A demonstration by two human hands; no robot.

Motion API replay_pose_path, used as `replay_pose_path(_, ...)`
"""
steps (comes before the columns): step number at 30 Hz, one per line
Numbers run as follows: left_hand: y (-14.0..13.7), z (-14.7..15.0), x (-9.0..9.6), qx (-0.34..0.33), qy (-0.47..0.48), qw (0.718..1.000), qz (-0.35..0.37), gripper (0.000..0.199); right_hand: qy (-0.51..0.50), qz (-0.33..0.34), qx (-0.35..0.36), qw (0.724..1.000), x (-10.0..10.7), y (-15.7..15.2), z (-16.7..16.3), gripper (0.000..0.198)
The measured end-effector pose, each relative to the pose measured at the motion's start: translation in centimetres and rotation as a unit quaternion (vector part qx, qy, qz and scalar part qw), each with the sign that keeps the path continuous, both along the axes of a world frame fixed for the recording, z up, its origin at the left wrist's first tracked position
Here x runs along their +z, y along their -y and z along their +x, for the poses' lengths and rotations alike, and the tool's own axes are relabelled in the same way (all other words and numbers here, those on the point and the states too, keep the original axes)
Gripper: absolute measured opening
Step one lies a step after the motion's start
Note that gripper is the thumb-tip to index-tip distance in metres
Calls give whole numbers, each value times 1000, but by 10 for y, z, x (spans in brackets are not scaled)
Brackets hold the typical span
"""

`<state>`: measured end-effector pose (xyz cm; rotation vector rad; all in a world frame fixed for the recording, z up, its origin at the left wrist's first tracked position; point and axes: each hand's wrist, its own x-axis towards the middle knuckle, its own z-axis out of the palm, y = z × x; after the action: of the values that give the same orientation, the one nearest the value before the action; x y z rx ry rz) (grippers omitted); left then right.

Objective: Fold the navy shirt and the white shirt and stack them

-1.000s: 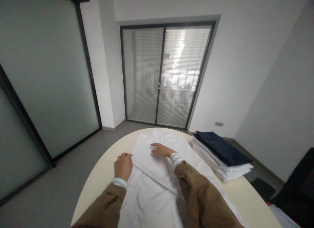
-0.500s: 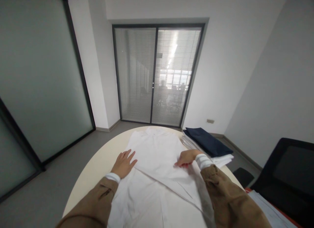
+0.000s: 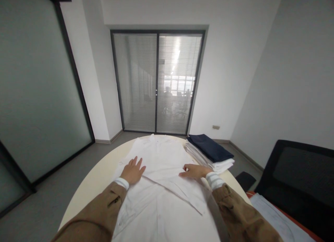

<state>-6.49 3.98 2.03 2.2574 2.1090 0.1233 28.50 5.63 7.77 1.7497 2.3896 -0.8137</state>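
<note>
A white shirt (image 3: 159, 155) lies spread on the round table, its collar end at the far side. One sleeve (image 3: 180, 191) is folded slantwise over the body, with its cuff end near the lower right. My left hand (image 3: 132, 171) rests flat on the shirt's left part, fingers spread, beside the upper end of the folded sleeve. On the right, my right hand (image 3: 194, 171) touches the cloth near the shirt's right edge. Its fingers are bent, and a gap shows between thumb and forefinger.
The pale round table (image 3: 88, 186) carries a stack of folded white clothes (image 3: 221, 165) with a navy folded garment (image 3: 210, 147) on top, at the back right. A black mesh chair (image 3: 302, 179) stands on the right, with pale cloth (image 3: 273, 217) beside it. Glass doors (image 3: 156, 82) lie beyond.
My right hand has loosened its pinch on the cloth, and the sleeve's cuff end now lies flatter on the shirt. My left hand stays flat. The view has shifted slightly.
</note>
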Motion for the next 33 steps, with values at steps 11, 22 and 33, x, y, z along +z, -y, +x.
replay_pose_path(11, 30, 16, -31, -23, 32, 997, 70, 66, 30, 29, -1, 999, -13, 5, 24, 39)
replay_pose_path(22, 28, 11, -30, -21, 48, 997, 62, 64, -40, 149, 104, 983, -42, 39, -60, 70)
replay_pose_path(33, 13, 5, -38, -28, 48, 997, 56, 67, 8, 176, 94, 980, -34, 36, -90, 83)
